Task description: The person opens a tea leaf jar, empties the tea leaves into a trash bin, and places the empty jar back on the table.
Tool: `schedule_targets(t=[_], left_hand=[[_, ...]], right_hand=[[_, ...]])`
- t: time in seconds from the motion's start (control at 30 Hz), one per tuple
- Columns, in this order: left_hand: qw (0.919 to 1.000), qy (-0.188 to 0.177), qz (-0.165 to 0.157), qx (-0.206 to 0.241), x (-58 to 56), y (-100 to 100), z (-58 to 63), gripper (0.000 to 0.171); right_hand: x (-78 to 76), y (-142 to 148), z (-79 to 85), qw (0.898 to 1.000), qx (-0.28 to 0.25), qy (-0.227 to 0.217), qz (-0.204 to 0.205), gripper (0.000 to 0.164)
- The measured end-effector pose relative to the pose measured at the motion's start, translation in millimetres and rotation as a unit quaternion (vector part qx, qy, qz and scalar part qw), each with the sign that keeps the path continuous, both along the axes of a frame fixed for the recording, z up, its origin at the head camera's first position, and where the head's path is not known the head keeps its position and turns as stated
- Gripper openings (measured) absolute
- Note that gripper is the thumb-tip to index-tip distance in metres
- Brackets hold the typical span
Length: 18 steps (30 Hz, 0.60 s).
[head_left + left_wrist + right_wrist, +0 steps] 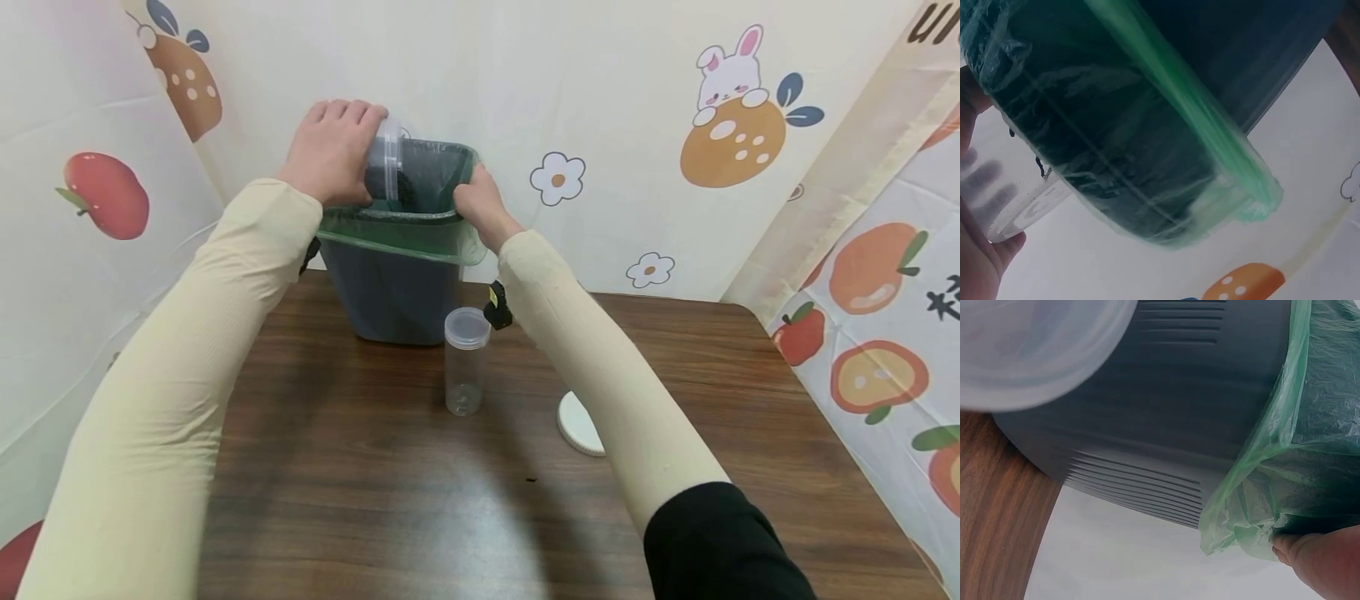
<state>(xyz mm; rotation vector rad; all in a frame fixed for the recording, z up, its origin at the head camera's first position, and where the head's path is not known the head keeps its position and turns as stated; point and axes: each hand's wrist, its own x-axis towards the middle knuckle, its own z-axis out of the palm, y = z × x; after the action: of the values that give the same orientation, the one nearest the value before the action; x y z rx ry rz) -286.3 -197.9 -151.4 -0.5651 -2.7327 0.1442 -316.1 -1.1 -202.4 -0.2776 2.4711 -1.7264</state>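
Observation:
My left hand (333, 150) holds a clear plastic jar (387, 158), tipped on its side with its mouth over the grey trash bin (397, 292). A few dark bits cling inside the jar in the left wrist view, where fingers show through its clear wall. A green bag (405, 235) lines the bin and folds down over its rim. On the bin's right side, my right hand (483, 204) grips the rim and liner. The right wrist view has part of that hand (1329, 559) against the green plastic.
A second clear jar (465, 375), with its lid on, stands upright in front of the bin. A white lid (579, 423) lies partly behind the right forearm. One small dark scrap (531, 479) is on the wooden table (360, 500). Printed cloth (480, 67) hangs behind.

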Motion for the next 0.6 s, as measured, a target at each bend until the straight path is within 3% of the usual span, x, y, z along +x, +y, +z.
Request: schedule_targets(t=[0.6], left_hand=[[1.0, -0.003, 0.001, 0.004, -0.6, -1.4, 0.5, 0.101]], right_hand=[[0.8, 0.9, 0.5, 1.0, 0.0, -0.005, 0.001, 0.067]])
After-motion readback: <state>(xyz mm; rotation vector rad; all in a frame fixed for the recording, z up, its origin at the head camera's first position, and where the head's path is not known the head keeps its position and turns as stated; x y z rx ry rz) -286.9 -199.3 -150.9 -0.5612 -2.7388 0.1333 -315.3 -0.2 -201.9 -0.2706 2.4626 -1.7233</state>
